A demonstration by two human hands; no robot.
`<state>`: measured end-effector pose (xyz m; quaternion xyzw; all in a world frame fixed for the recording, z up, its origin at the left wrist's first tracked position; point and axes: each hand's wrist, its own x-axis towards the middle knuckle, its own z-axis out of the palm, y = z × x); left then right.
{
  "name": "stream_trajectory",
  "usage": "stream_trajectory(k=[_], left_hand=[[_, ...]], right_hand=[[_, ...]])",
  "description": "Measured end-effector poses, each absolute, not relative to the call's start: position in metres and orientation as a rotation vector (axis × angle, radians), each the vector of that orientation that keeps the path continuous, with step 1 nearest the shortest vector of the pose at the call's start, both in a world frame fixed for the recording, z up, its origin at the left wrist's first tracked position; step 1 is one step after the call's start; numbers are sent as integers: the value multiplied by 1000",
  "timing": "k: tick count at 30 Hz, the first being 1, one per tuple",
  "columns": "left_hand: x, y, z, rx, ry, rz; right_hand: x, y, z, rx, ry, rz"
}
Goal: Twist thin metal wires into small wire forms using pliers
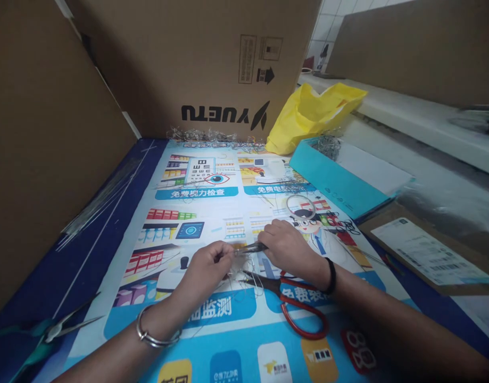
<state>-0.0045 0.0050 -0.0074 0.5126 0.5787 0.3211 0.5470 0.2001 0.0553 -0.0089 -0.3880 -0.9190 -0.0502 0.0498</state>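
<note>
Place: makeshift wirework station
Tools: needle-nose pliers, red-handled scissors
Material: tangled wires
Backdrop: YUETU carton, tiled wall

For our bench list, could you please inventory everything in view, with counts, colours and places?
Sheet: one, multicoloured, centre
Panels: three, brown, left, back, right rear
Bag: one, yellow, back right
Box: one, turquoise, right
Wire scraps: uncountable, silvery, inside box, back, centre
Thin strips: several, pale, left
Ring: one, pale, right of centre
Scissors: one, red and black, centre
Pliers: one, green-handled, lower left
Hand tool: one, dark, centre
Parcel: one, brown and white, right
Bottle: one, dark, right rear
Ledge: one, white, right
Bracelet: one, silver, left wrist
Wristband: one, black, right wrist
Left hand: one, bare, centre, pinched
Right hand: one, bare, gripping hand tool
</note>
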Motion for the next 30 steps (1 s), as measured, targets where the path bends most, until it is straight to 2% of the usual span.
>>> stream_trajectory(k=[10,17,30], left_hand=[[-2,3,-8,1451,1451,770],[1,2,-4,1398,1408,771],[-2,3,-11,1346,1375,771]], right_hand=[[197,49,-8,-1099,-2769,-300],[194,46,-7,-1069,-2747,-421],[196,52,-5,-1174,-2807,-211]])
